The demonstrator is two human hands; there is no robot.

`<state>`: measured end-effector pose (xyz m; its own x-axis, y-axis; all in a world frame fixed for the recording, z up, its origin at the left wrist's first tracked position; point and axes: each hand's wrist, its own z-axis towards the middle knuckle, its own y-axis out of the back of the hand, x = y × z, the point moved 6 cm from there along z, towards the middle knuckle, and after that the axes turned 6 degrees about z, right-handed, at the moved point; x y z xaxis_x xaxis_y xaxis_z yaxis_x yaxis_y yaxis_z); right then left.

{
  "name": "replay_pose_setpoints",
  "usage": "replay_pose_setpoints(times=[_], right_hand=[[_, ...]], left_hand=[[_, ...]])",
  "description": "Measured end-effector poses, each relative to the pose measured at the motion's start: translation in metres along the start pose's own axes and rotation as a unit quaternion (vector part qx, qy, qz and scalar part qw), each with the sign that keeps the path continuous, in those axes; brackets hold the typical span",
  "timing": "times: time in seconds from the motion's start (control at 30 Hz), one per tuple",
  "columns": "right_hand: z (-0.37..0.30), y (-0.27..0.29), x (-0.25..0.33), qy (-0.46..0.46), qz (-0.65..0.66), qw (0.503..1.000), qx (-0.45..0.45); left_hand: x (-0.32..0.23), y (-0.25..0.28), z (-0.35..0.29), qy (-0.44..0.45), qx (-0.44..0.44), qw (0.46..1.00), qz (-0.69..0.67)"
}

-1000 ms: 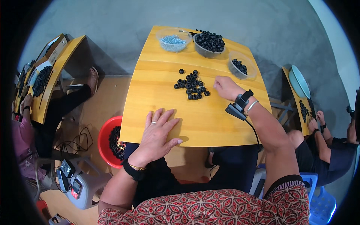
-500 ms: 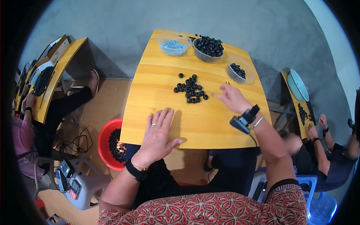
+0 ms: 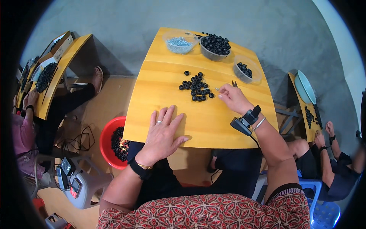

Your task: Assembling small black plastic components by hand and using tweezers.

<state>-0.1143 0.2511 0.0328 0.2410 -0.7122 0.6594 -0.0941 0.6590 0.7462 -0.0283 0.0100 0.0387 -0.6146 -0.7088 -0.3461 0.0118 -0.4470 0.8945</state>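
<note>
My left hand [image 3: 163, 131] lies flat near the front edge of the yellow wooden table [image 3: 152, 91], fingers spread, holding nothing. Over the table's right half, my right hand [image 3: 236, 98] has its fingers curled in. Its thumb and forefinger are at a few tiny silvery pieces [image 3: 217, 89]; what sits between the fingertips is too small to make out. Left of it lies a loose cluster of round black beads [image 3: 196, 87] with holes. A dark two-pointed tool [image 3: 234, 83] shows just beyond the right hand, its rest hidden.
Along the back stand clear bowls of pale blue bits [image 3: 179, 42], many black beads [image 3: 214, 46] and fewer black pieces [image 3: 244, 71]. A red basin [image 3: 105, 143] of black pieces is at lower left. People work at side tables, left and right.
My right hand has moved slightly left, to the tiny silvery pieces. The left hand's fingers have spread wider on the table. The whole view has shifted a little.
</note>
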Motion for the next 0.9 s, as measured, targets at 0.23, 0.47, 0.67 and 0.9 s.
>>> replay_pose_setpoints(times=[0.23,0.47,0.67,0.9], right_hand=[[0.017,-0.021,0.033,0.022,-0.135,0.989,0.051],[0.003,-0.01,0.025,0.007,-0.024,0.998,0.052],[-0.034,-0.031,0.107,0.14,0.079,0.986,0.048],[-0.049,-0.061,0.13,0.193,0.078,0.975,0.073]], left_hand=[[0.0,0.001,0.0,0.004,0.006,1.0,0.005],[-0.001,0.006,0.0,-0.002,-0.017,1.0,-0.004],[0.019,-0.016,-0.009,0.153,-0.033,0.844,-0.513],[0.002,-0.042,0.009,0.248,0.049,0.58,-0.775]])
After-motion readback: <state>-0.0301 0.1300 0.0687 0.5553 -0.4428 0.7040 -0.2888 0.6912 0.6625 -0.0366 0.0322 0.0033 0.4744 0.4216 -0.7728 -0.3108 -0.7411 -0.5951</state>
